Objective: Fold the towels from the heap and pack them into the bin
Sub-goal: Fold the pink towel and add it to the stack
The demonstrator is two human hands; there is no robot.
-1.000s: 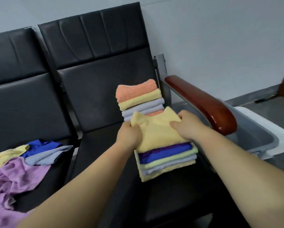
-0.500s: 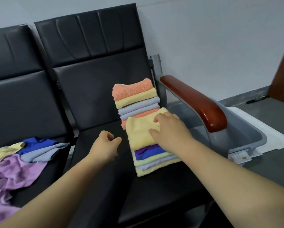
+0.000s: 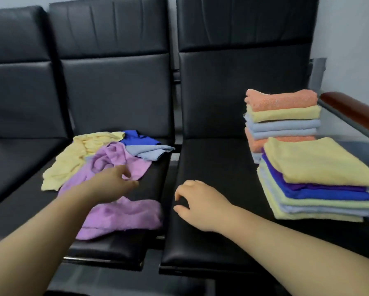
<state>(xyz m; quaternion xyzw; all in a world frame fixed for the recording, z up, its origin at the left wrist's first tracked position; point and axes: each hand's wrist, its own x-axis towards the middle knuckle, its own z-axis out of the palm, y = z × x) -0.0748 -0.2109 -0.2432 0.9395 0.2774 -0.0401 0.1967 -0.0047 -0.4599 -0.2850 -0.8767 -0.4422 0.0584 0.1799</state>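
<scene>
On the black bench [image 3: 211, 167], left hand [image 3: 115, 180] and right hand [image 3: 197, 201] are hovering, loosely curled and empty; a careless tug risks dragging the heap [image 3: 89, 150] floorward.

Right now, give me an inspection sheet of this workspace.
Surface: black padded leather seats.
Job's things: loose heap of yellow, purple, blue and grey towels on the middle seat; near stack of folded towels, far stack behind it, on the right seat; bin not in view.
Clutter: nothing seen.
Hands: left hand at the heap's purple towel, grip unclear; right hand loosely curled, holding nothing.
Cables: nothing seen.
Surroundings: grey wall, reddish-brown wooden armrest.
</scene>
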